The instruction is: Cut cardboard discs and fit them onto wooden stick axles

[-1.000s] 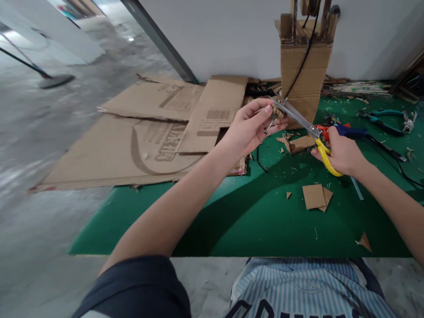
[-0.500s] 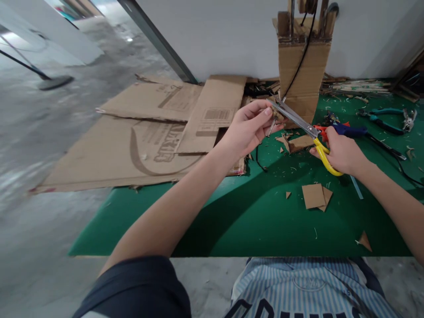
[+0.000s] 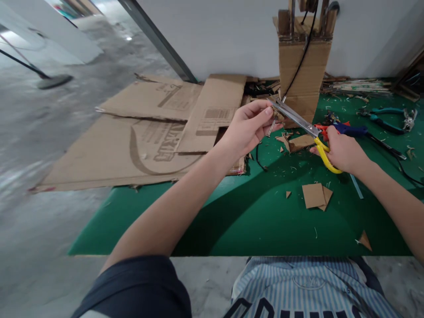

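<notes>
My left hand (image 3: 248, 126) pinches a small brown cardboard piece (image 3: 278, 115) between thumb and fingers. A thin metal rod (image 3: 271, 127) runs through or beside that piece; which one, I cannot tell. My right hand (image 3: 347, 150) is closed round the yellow handles of a pair of scissors (image 3: 298, 120). Their blades point up and left and lie against the cardboard piece by my left fingertips. Just behind stands an upright cardboard tower (image 3: 298, 66) with a black cord (image 3: 300, 62) hanging down its front.
Flat cardboard sheets (image 3: 149, 150) cover the left of the green table (image 3: 251, 229). Past my right hand lie a blue glue gun (image 3: 351, 129) and teal-handled pliers (image 3: 387, 121). Two small cardboard squares (image 3: 313, 195) and several scraps sit nearer the front edge.
Both hands stay almost in place. My right hand and the scissor handles have risen very slightly.
</notes>
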The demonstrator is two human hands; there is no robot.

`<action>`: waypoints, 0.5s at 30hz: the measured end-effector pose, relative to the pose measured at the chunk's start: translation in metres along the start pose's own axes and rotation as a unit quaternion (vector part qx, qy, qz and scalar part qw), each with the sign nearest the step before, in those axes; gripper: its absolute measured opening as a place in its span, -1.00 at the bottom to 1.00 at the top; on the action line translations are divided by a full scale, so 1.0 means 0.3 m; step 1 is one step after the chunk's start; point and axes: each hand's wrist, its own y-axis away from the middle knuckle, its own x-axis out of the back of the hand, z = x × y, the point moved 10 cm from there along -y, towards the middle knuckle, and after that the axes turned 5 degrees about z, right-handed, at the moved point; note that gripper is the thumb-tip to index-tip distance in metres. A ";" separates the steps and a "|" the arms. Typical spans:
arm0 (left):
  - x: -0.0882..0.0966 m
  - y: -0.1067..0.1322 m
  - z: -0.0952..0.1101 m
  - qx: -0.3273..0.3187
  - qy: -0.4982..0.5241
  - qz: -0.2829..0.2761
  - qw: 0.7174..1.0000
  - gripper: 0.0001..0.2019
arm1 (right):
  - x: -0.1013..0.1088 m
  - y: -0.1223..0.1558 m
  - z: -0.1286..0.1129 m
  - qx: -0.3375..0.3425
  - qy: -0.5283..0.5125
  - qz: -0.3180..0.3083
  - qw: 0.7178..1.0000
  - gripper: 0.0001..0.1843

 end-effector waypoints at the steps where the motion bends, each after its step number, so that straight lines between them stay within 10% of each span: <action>1: -0.001 0.000 0.002 -0.002 -0.003 -0.002 1.000 -0.87 | 0.001 0.000 0.000 0.001 0.001 0.002 1.000 -0.22; 15: 0.025 -0.010 0.032 -0.026 -0.027 0.010 0.999 -0.89 | 0.011 -0.009 0.012 0.012 0.003 0.015 1.000 -0.22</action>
